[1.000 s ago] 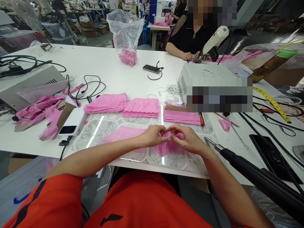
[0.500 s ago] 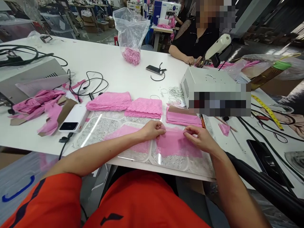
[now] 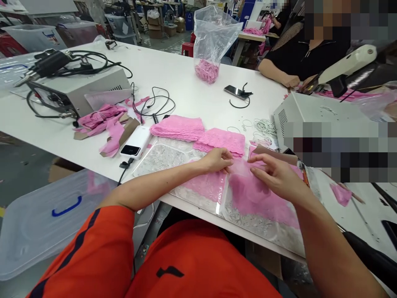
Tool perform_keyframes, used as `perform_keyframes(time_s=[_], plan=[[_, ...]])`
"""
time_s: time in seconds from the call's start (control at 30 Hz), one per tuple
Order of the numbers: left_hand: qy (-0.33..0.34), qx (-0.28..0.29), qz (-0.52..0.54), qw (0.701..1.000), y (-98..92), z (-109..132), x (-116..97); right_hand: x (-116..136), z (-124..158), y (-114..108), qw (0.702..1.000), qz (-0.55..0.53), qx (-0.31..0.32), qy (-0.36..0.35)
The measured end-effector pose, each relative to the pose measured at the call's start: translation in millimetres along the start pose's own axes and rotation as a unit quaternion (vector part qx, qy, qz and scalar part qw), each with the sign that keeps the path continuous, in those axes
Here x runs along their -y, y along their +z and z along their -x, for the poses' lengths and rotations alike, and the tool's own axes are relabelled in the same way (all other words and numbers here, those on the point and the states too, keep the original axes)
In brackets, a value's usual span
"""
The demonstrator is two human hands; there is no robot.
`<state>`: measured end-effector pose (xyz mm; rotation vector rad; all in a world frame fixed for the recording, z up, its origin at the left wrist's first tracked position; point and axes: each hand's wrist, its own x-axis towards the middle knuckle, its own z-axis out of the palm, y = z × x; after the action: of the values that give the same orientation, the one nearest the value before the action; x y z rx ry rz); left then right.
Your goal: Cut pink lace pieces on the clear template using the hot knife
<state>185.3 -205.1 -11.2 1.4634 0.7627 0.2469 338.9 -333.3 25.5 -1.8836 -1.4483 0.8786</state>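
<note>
Sheer pink cloth [image 3: 263,200] spread between two hands, the piece not yet in any pile

The pink cloth lies on the pale speckled mat [image 3: 163,155] at the near edge of the bench [image 3: 186,97], its far edge just at the fingertips. The left hand [image 3: 221,161] is bunched narrow there; whether it pinches the cloth cannot be told. The right hand [image 3: 269,171] stands with thumb and fingers apart over the cloth, no firm hold showing.

As for progress, a second pink piece [image 3: 206,186] lies flat on the mat, partly under the left forearm [image 3: 167,180]. Beyond the mat, two layered piles, the left pile [image 3: 177,128] and the right pile [image 3: 221,140], sit neatly side by side. They look like sorted pieces, though whether finished or waiting is unclear. More pink material [image 3: 296,170] shows behind the right hand, partly hidden by a brown strip [image 3: 274,154]. The pink cloth seems in mid-handling: laid out, a little rumpled, with no join visible between it and the second piece.
</note>
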Motion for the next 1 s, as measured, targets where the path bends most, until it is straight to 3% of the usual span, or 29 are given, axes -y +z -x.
perform_keyframes(time_s=[0.13, 0.3, 0.43, 0.53, 0.67, 0.73, 0.83, 1.0], plan=[[0.036, -0.087, 0.035, 0.995, -23.1, 33.5, 7.2, 43.3, -25.3, 36.1, 0.996, -0.011, 0.061, 0.056], [-0.009, -0.055, 0.167, 0.984, -39.6, 79.9, 30.5, 63.1, -54.9, 71.4, 0.968, -0.188, 0.110, 0.123], [-0.028, -0.081, 0.204, 0.975, -43.9, 90.0, 40.7, 69.9, -65.0, 82.5, 0.933, -0.290, 0.168, 0.130], [-0.082, -0.120, 0.172, 0.974, -48.0, 85.4, 39.8, 66.5, -62.0, 75.2, 0.959, -0.215, 0.169, 0.069], [-0.118, -0.131, 0.144, 0.974, -54.8, 80.2, 35.3, 37.2, -46.5, 58.5, 0.996, -0.030, 0.079, -0.016], [-0.122, -0.131, 0.137, 0.974, -58.2, 79.3, 34.5, 15.7, -35.7, 54.8, 0.997, 0.045, 0.025, -0.050], [-0.131, -0.135, 0.120, 0.975, -63.5, 78.0, 35.7, -11.3, -20.8, 56.2, 0.992, 0.091, 0.005, -0.089], [-0.141, -0.141, 0.082, 0.976, -72.0, 75.3, 38.4, -23.0, -13.2, 61.6, 0.980, 0.155, 0.012, -0.126]])
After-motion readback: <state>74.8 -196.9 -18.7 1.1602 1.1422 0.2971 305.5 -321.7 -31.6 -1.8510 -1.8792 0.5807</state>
